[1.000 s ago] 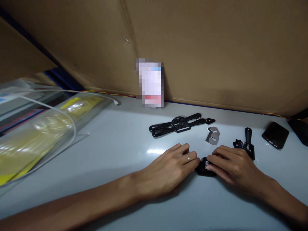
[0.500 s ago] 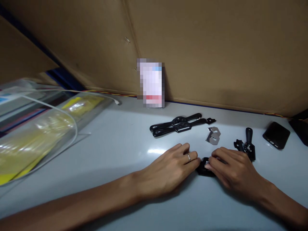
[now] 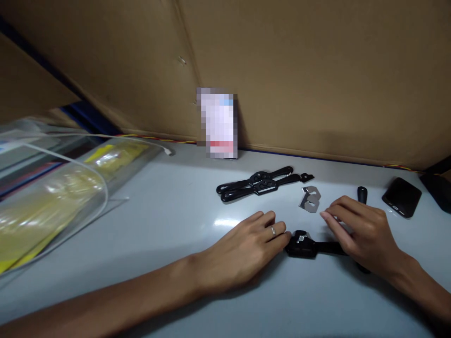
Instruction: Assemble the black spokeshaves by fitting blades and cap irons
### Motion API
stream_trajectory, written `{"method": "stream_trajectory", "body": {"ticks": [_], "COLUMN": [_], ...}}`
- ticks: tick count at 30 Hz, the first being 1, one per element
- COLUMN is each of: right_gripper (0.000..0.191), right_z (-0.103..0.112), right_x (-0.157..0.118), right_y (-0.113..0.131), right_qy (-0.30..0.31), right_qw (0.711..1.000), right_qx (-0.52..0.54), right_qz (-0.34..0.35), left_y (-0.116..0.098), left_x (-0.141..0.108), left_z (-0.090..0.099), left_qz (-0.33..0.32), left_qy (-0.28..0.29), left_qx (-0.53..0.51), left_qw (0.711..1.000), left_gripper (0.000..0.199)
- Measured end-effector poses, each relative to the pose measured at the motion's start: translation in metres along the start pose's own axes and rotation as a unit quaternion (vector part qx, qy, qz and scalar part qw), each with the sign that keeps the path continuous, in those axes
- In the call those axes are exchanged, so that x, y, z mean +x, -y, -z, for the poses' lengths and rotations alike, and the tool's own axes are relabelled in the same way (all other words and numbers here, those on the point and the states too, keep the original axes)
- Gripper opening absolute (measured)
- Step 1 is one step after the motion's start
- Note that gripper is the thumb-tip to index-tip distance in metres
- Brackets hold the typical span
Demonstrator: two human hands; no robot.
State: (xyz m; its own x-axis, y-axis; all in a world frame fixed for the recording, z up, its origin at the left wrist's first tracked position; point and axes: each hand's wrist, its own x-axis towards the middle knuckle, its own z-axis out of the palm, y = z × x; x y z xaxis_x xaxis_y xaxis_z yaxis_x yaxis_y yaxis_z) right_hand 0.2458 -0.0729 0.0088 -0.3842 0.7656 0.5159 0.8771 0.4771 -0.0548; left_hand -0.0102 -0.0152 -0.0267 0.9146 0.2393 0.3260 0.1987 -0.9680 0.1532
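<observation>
A black spokeshave [image 3: 301, 246] lies on the grey tabletop, with a silver screw in its middle part. My left hand [image 3: 246, 246], wearing a ring, is closed on its left end. My right hand [image 3: 366, 230] hovers above its right handle, thumb and fingertips drawn together. Whether a small thing sits between those fingertips cannot be made out. Behind that hand, a second spokeshave [image 3: 362, 195] is mostly hidden; one handle shows. Two flat metal blades [image 3: 311, 201] lie just beyond my hands. Farther back are two more black spokeshave bodies [image 3: 259, 184] side by side, a small black plate [image 3: 307, 177] by them.
A dark rounded device [image 3: 401, 197] lies at the right, a black object [image 3: 437, 192] beside it. Plastic-wrapped yellow packets [image 3: 81, 188] and a white cable [image 3: 102, 178] are at the left. A blurred card [image 3: 218, 124] leans on the cardboard wall [image 3: 299, 70].
My right hand has lifted off the spokeshave's middle and moved right, uncovering the screw and right handle. My left hand keeps its hold. The view has shifted slightly.
</observation>
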Motion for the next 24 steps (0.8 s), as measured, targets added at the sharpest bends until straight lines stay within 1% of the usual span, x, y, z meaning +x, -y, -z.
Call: {"method": "stream_trajectory", "body": {"ticks": [3, 7, 12, 18, 24], "right_gripper": [0.026, 0.029, 0.031, 0.032, 0.031], "right_z": [0.0025, 0.0003, -0.0019, -0.002, -0.0012], "right_x": [0.0004, -0.0005, -0.001, -0.0015, -0.0004], "right_y": [-0.0033, -0.0002, 0.0018, 0.0028, -0.0002], "right_qy": [-0.015, -0.003, 0.003, 0.013, 0.002], "right_qw": [1.0, 1.0, 1.0, 1.0, 1.0], "right_qx": [-0.005, -0.006, -0.007, -0.004, 0.001], "right_qz": [0.005, 0.011, 0.01, 0.008, -0.003], "left_y": [-0.0003, -0.0011, -0.0016, -0.0013, -0.0026], "left_x": [0.0008, 0.0009, 0.0003, 0.0004, 0.0018], "left_z": [0.0014, 0.0015, -0.0005, -0.0015, -0.002], "left_qz": [-0.001, -0.003, -0.003, -0.008, -0.008], "left_qy": [0.005, 0.001, 0.0, -0.016, -0.013], "left_qx": [-0.004, -0.003, 0.0, -0.008, -0.011], "left_qw": [1.0, 1.0, 1.0, 1.0, 1.0], "left_gripper": [0.023, 0.022, 0.026, 0.025, 0.027]}}
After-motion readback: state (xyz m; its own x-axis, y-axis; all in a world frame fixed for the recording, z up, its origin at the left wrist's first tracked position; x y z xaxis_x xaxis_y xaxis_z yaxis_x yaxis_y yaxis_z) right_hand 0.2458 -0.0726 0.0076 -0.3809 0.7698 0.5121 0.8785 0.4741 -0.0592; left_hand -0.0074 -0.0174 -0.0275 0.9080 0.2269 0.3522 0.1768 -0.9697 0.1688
